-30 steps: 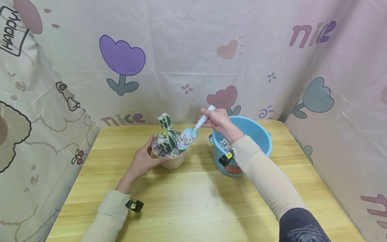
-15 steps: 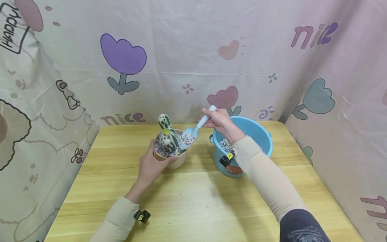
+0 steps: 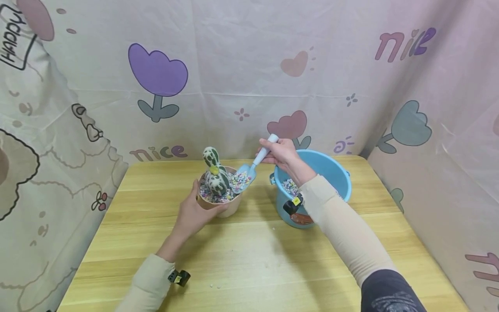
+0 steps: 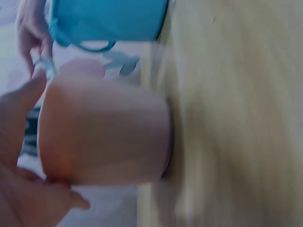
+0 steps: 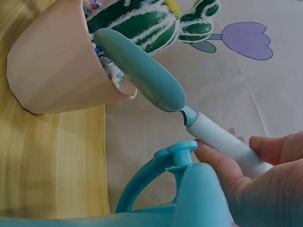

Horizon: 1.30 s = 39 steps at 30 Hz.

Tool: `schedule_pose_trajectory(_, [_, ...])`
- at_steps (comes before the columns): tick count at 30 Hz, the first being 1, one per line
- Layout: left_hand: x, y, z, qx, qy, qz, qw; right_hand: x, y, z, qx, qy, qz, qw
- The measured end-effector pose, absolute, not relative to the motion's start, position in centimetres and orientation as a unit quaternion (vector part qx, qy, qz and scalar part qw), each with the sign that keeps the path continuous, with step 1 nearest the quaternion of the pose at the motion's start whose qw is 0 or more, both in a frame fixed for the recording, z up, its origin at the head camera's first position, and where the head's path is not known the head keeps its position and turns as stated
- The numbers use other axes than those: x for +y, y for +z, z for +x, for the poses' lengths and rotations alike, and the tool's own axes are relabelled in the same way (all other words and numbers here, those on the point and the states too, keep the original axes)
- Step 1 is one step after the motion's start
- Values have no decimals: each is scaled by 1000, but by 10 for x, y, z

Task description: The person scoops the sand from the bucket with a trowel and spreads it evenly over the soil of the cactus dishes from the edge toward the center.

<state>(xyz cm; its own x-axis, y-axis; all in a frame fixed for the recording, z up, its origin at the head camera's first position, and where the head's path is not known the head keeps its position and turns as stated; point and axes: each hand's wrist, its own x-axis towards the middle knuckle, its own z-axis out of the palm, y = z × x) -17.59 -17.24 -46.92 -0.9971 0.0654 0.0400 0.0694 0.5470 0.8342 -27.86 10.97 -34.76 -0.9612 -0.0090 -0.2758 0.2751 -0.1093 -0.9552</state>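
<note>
My left hand (image 3: 195,215) grips the side of a beige flowerpot (image 3: 229,211), thumb in front and fingers around the left. In the pot stands a green and white cactus (image 3: 217,183) with a yellow flower, surrounded by small multicoloured pebbles (image 3: 218,198). A toy trowel (image 3: 262,157), with a white handle and light blue blade, is pinched by my right hand (image 3: 283,153). Its blade carries pebbles (image 3: 241,180), the tip sloping down over the pot's right rim, close to the cactus. In the right wrist view, only the underside of the trowel blade (image 5: 142,71) shows.
A light blue bucket (image 3: 323,161) holding more pebbles (image 3: 289,187) stands at the right, partly behind my right forearm. Two loose pebbles (image 3: 215,286) lie near the front of the wooden table (image 3: 249,260). A printed curtain (image 3: 234,56) hangs behind.
My left hand has shifted slightly right and turned the pot, so the cactus faces differently. The trowel has tipped a little, its pebbles now nearer the tip. My right hand has barely moved.
</note>
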Motion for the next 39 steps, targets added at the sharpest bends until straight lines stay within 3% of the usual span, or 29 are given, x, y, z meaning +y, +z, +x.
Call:
schedule_pose_trajectory(4, [-186, -464, -186, -878, -471, -77, -34, 110, -347, -278, 658, -740, 100, 97])
schedule_pose_trajectory(11, [-193, -465, -193, -868, -485, -96, -43, 109, -346, -277, 657, -740, 98, 101])
schedule_pose_trajectory(26, [-166, -473, -173, -885, -458, -40, 71, 109, -345, -277, 662, -738, 95, 91])
schedule_pose_trajectory(34, [-174, -466, -176, -885, -463, -37, -11, 110, -344, -277, 670, -732, 86, 89])
schedule_pose_trajectory(39, [-176, -468, -178, -880, -472, -44, -17, 108, -344, -277, 672, -730, 85, 90])
